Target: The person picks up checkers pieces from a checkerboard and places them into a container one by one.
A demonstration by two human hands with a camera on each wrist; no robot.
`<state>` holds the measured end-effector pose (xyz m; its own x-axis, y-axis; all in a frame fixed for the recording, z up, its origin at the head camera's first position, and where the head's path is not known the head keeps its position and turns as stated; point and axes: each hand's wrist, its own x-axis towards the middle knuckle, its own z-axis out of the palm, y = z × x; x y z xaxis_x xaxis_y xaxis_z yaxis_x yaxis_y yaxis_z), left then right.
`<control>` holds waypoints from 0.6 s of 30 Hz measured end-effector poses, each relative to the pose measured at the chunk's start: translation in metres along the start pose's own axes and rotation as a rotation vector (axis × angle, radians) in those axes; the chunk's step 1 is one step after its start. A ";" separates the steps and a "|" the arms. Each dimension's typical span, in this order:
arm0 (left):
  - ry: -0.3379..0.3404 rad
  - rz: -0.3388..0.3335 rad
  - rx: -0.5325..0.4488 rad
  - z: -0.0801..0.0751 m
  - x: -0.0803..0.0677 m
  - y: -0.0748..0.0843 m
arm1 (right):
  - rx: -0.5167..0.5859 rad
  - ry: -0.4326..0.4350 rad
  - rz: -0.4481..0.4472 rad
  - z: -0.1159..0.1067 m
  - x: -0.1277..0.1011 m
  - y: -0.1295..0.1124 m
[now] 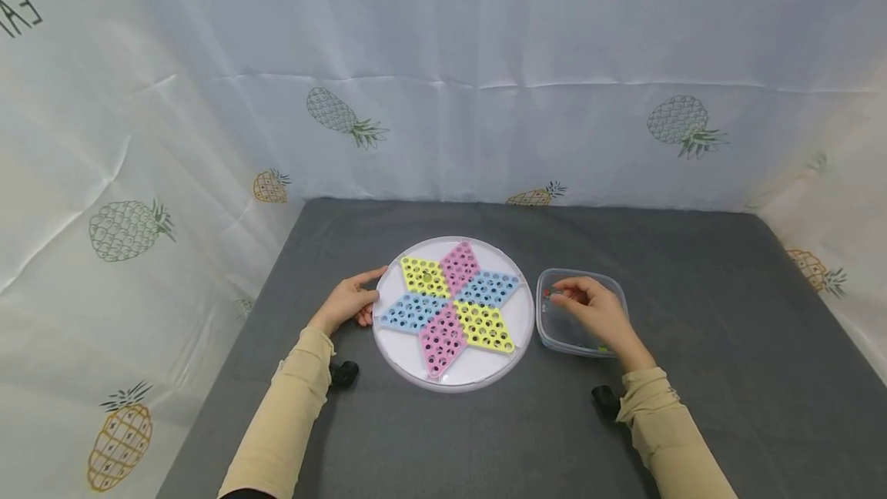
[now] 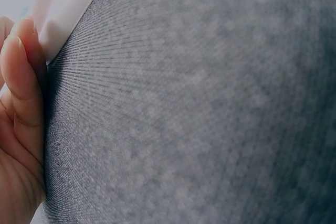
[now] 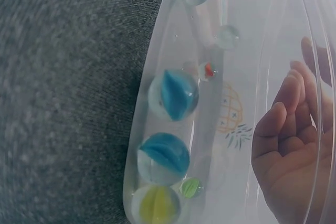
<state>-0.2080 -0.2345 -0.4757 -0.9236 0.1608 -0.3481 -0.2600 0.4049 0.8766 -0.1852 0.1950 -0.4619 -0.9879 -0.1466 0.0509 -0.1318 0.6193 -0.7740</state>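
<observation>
A round white Chinese checkers board (image 1: 384,356) has a six-pointed star of pink, yellow and blue pieces full of holes. My left hand (image 1: 349,301) grips its left rim, index finger along the edge and lower fingers curled beside it. In the left wrist view, fingertips (image 2: 21,51) are right at the white rim. My right hand (image 1: 594,313) is over the clear plastic box (image 1: 571,346), thumb and index finger pinching what looks like a small glass marble (image 1: 557,292). Blue marbles (image 3: 173,95) and a yellow marble (image 3: 156,205) show in the right wrist view.
Smaller green (image 3: 191,187) and red (image 3: 208,71) marbles are also in the box, close beside the board's right edge. Dark grey cloth (image 1: 471,445) covers the table. A pineapple-print curtain (image 1: 485,137) hangs behind and along both sides.
</observation>
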 end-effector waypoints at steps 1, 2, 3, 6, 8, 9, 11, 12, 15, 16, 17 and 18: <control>0.003 0.002 0.004 0.000 0.002 -0.003 | 0.002 -0.001 0.003 0.000 0.000 0.000; 0.008 0.001 0.007 0.000 0.004 -0.005 | 0.000 -0.007 0.005 0.000 0.000 0.000; 0.013 0.003 0.012 0.000 0.006 -0.008 | -0.001 -0.012 0.007 0.000 0.000 0.001; 0.027 0.016 0.029 0.000 0.011 -0.014 | -0.005 -0.022 0.009 0.000 0.001 0.002; 0.035 0.021 0.030 0.000 0.011 -0.015 | -0.006 -0.029 0.006 0.000 0.000 0.003; 0.036 0.026 0.033 0.000 0.012 -0.016 | -0.005 -0.028 0.003 0.000 0.000 0.003; 0.036 0.030 0.032 0.000 0.012 -0.016 | 0.000 -0.028 0.000 0.000 0.000 0.003; 0.035 0.030 0.031 0.000 0.012 -0.016 | 0.001 -0.028 -0.001 0.000 0.000 0.002; 0.030 0.028 0.028 0.000 0.012 -0.016 | 0.011 -0.025 -0.002 0.000 -0.001 0.000; 0.028 0.027 0.027 0.000 0.012 -0.016 | 0.015 -0.023 -0.002 0.000 -0.002 -0.001; 0.027 0.026 0.026 0.000 0.012 -0.016 | 0.019 -0.020 -0.004 0.000 -0.002 -0.001; 0.027 0.025 0.025 0.000 0.012 -0.016 | 0.021 -0.017 -0.007 0.000 -0.002 -0.002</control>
<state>-0.2146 -0.2389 -0.4942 -0.9370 0.1470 -0.3169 -0.2299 0.4236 0.8762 -0.1830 0.1937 -0.4606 -0.9854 -0.1638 0.0457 -0.1365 0.6016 -0.7870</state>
